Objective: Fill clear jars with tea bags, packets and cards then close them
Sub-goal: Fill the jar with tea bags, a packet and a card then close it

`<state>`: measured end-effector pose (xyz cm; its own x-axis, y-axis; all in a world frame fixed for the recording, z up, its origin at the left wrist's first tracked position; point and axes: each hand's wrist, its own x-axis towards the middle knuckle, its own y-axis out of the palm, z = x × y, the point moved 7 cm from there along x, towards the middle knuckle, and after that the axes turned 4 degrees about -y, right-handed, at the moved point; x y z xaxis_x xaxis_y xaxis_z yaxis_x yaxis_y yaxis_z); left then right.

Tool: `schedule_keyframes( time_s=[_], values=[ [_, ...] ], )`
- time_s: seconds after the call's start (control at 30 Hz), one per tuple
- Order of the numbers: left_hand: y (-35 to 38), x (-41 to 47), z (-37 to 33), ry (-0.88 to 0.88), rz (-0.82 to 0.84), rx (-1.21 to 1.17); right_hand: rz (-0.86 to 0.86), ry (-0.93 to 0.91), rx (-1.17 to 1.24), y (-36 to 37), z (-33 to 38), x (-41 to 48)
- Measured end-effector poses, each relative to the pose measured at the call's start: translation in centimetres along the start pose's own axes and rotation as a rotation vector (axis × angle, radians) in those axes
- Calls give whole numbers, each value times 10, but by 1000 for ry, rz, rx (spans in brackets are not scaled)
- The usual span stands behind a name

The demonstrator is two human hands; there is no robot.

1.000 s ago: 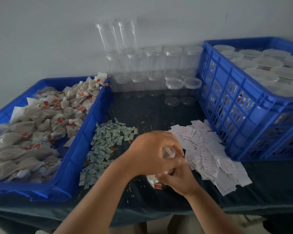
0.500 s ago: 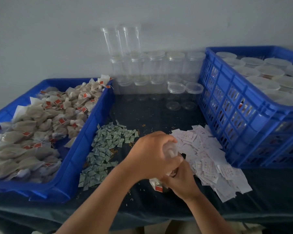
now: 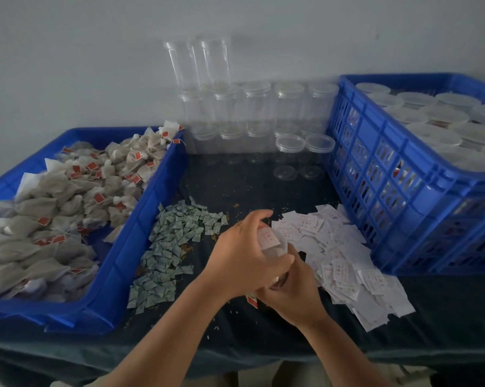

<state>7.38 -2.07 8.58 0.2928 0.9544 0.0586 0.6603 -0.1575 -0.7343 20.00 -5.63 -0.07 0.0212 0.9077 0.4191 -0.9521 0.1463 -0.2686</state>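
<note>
Jar (image 3: 273, 243) of clear plastic sits between both hands near the middle of the table (image 3: 263, 185), tilted, with a white card showing through its wall. My left hand (image 3: 244, 255) curls over its upper part, fingers clenched round it; my right hand (image 3: 297, 294) wraps the lower part from beneath. I cannot tell whether a lid is on. A red tea-bag tag (image 3: 252, 300) pokes out just under the hands. The green packets (image 3: 174, 247) lie just left of the hands, touching the right wall of the blue tray (image 3: 140, 233) that holds the tea bags (image 3: 54, 219). The loose cards (image 3: 344, 263) spread to the right, their far edge near the left wall of the blue crate (image 3: 403, 191), which is packed with lidded jars (image 3: 431, 115). Empty jars (image 3: 258, 107) stand stacked at the far wall. Open dark cloth lies between those jars and the hands, flanked by tray and crate. The near table edge runs just under my forearms.
</note>
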Motion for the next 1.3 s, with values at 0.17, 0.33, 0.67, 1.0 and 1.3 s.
schedule_keyframes(
  time_s=[0.17,0.33,0.67,1.0,1.3],
  values=[
    [0,9,7,38,104,36,30,36,-3,3,-5,2],
    [1,17,0,46,157,77,67,115,82,5,-1,4],
    [-7,6,5,-40,197,172,121,176,-115,2,20,-3],
    [-18,-7,-65,237,-16,-35,66,-2,-482,-50,97,21],
    [-86,10,-199,935,-418,-135,-218,-188,-532,-196,202,27]
  ],
)
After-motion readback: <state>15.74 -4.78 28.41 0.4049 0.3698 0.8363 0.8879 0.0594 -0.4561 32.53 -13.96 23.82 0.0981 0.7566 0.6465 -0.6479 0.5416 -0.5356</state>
